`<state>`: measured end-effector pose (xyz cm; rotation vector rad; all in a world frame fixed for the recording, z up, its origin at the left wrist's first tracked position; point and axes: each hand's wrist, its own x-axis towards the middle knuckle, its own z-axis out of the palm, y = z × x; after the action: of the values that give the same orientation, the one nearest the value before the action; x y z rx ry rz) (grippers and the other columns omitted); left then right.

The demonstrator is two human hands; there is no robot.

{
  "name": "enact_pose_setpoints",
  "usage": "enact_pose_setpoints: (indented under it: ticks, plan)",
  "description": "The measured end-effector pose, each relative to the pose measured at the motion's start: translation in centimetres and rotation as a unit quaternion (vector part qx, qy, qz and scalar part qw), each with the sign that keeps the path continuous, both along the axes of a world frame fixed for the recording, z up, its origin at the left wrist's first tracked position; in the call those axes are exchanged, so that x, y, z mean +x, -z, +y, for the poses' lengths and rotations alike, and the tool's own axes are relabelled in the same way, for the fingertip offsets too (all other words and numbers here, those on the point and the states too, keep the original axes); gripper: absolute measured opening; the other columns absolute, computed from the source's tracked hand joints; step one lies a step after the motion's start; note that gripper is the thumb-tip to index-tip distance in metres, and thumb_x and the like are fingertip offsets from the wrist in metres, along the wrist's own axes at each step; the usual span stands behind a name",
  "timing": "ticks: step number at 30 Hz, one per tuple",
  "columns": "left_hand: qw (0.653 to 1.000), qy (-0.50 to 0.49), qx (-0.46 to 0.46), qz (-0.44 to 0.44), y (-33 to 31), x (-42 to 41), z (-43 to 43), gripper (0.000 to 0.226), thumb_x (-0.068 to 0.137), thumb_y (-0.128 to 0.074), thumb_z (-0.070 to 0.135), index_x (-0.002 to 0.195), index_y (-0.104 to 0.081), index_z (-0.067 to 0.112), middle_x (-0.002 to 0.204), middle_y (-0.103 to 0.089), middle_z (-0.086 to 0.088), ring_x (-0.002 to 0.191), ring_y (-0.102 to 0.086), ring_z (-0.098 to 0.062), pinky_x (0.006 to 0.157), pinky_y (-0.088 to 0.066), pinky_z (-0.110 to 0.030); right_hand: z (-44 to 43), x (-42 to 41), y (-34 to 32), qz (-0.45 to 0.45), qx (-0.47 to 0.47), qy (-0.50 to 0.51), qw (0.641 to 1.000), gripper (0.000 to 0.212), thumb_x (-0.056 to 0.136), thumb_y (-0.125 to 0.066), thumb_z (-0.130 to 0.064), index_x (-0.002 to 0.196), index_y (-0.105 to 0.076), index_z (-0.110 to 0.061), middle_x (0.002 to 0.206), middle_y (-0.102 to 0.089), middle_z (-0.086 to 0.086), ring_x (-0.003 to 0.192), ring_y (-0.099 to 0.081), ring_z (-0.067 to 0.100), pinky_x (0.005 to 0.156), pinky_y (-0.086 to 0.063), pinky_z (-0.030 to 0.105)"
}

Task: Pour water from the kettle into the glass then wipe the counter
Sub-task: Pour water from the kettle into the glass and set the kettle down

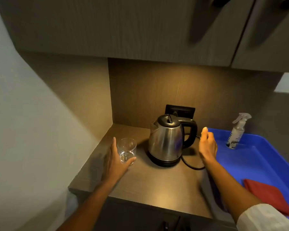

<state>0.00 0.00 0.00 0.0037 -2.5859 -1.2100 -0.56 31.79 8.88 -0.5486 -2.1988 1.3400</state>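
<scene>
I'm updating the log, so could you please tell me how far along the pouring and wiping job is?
Nothing looks finished: the kettle sits upright on its base, and the glass looks nearly empty. In hand: the left hand cups the glass, and the right hand is open near the kettle's handle. Left: pouring, then wiping the counter, with the red cloth lying in the blue tray.

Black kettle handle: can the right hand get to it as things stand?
Probably yes. The right hand is open and empty beside the black handle of the steel kettle, with nothing between them. The handle faces that hand; the black cord lies lower, on the brown counter.
</scene>
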Motion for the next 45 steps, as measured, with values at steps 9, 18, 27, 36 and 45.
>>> enact_pose_setpoints:
  ticks: [9,18,27,36,45]
  plan:
    - [0.99,0.023,0.125,-0.068,1.7,-3.0,0.4,0.111,0.05,-0.082,0.062,0.145,-0.029,0.039,0.145,-0.051,0.003,0.129,-0.051,-0.022,0.101,-0.051,-0.047,-0.4,-6.6,1.6,0.038,-0.323,-0.011,0.945,0.049,0.089,-0.042,-0.058,0.106,-0.071,-0.021,0.107,-0.069,0.005,0.117,-0.058,0.031,0.102,-0.043,0.045]
    - [0.99,0.046,0.108,-0.084,1.1,-3.8,-0.2,0.108,0.055,-0.083,0.058,0.147,-0.032,0.032,0.142,-0.055,0.004,0.129,-0.053,-0.019,0.102,-0.052,-0.043,-1.9,-8.3,-0.6,0.104,-0.307,-0.028,0.946,0.025,0.066,-0.052,-0.045,0.05,-0.055,-0.026,0.048,-0.045,-0.009,0.045,-0.043,0.009,0.048,-0.032,0.025]
    - [0.993,0.044,0.095,-0.059,0.6,-3.1,-0.1,0.093,0.06,-0.089,0.047,0.138,-0.041,0.033,0.133,-0.062,0.002,0.119,-0.061,-0.019,0.095,-0.055,-0.04,-5.7,-8.3,-8.5,0.088,0.001,-0.028,0.996,0.053,0.076,-0.043,-0.048,0.056,-0.055,0.0,0.053,-0.045,0.007,0.052,-0.042,0.023,0.052,-0.034,0.033]
    - [0.995,0.044,0.075,-0.046,-0.2,-3.0,0.3,0.094,0.065,-0.088,0.041,0.143,-0.038,0.026,0.142,-0.055,0.0,0.127,-0.055,-0.02,0.1,-0.051,-0.037,-9.2,-7.7,-11.4,0.14,0.225,-0.059,0.962,0.05,0.082,-0.048,-0.042,0.04,-0.04,-0.015,0.038,-0.032,-0.004,0.039,-0.035,0.013,0.049,-0.032,0.023]
    - [0.994,0.05,0.093,-0.04,0.1,-2.8,0.1,0.095,0.065,-0.087,0.045,0.143,-0.037,0.03,0.141,-0.056,0.004,0.126,-0.056,-0.018,0.1,-0.052,-0.038,-10.9,-7.8,-12.2,0.161,0.33,-0.076,0.927,0.057,0.08,-0.041,-0.048,0.053,-0.064,-0.003,0.05,-0.058,0.018,0.046,-0.048,0.022,0.05,-0.033,0.025]
